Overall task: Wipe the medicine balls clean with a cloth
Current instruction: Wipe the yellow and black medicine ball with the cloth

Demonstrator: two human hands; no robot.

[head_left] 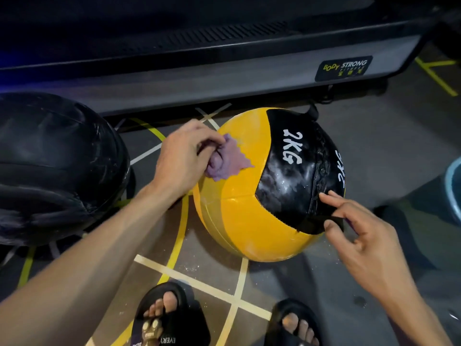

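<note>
A yellow and black medicine ball (239, 203) marked 2KG sits on the floor in the middle of the view. My left hand (182, 161) grips a crumpled purple cloth (229, 161) and holds it against the ball's upper left yellow panel. My right hand (359, 236) rests on the ball's lower right side, its fingertips touching the black panel and the thumb against the seam. The black panel looks wet and scuffed. A second, all-black medicine ball (57, 168) lies at the left, apart from both hands.
A grey machine base (224, 78) with a Body Strong label runs across the back. The floor (374, 151) bears yellow and white tape lines. My two feet in black sandals (169, 318) stand at the bottom. A blue container edge (454, 188) shows at the right.
</note>
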